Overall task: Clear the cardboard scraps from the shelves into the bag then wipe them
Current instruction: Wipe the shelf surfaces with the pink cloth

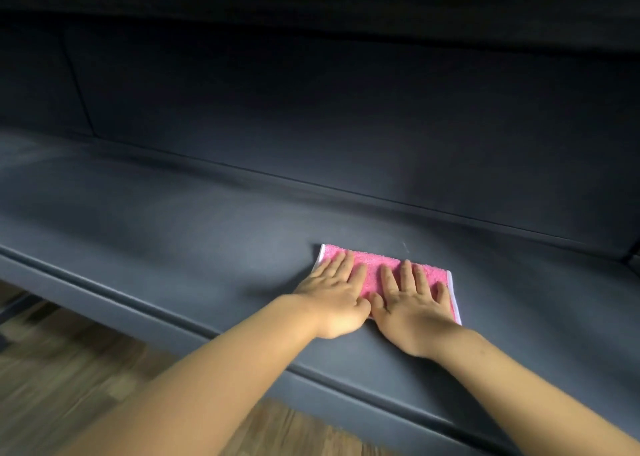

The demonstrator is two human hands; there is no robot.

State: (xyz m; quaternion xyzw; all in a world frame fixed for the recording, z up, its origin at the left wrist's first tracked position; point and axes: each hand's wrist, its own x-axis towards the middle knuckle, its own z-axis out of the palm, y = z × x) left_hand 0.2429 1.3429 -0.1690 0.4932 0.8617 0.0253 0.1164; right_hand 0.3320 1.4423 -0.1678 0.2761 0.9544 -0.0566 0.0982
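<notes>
A pink cloth (374,275) with white edging is pressed flat on the dark grey shelf (173,220), near its front lip. It's covered by 2 flat, open palms, left hand (334,299) and right hand (412,308), thumbs touching. Wood-look flooring (62,369) is seen below, blurred.

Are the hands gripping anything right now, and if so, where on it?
Nothing is gripped. The left hand and right hand lie flat, fingers spread, palms down on the pink cloth, covering its near part on the dark shelf.
</notes>
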